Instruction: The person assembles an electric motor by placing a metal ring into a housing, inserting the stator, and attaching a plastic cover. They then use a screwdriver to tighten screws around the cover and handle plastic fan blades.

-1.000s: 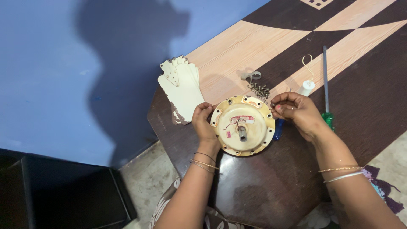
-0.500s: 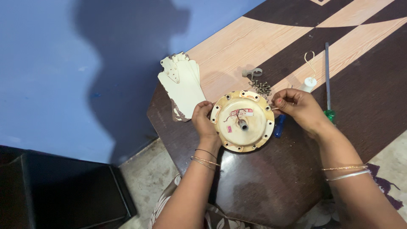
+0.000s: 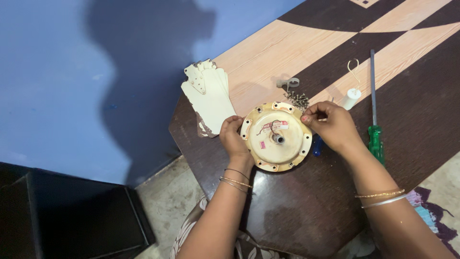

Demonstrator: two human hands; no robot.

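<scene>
Both hands grip a round cream motor housing on a dark table

Left hand (image 3: 233,136) clasps the near-left rim of the motor housing (image 3: 276,136), and the right hand (image 3: 330,124) pinches its far-right rim — the housing lies flat by the table's left corner, a short shaft poking up at its centre. Just left of the housing lies a stack of cream blade brackets (image 3: 208,96); just beyond it, a small heap of screws (image 3: 298,100) and a grey clamp (image 3: 288,83). To its right lie a white capacitor (image 3: 350,98) and a green-handled screwdriver (image 3: 373,110) — well apart. The table (image 3: 297,216) is dark brown with pale wood bands; a blue wall (image 3: 72,86) stands left of it.
</scene>
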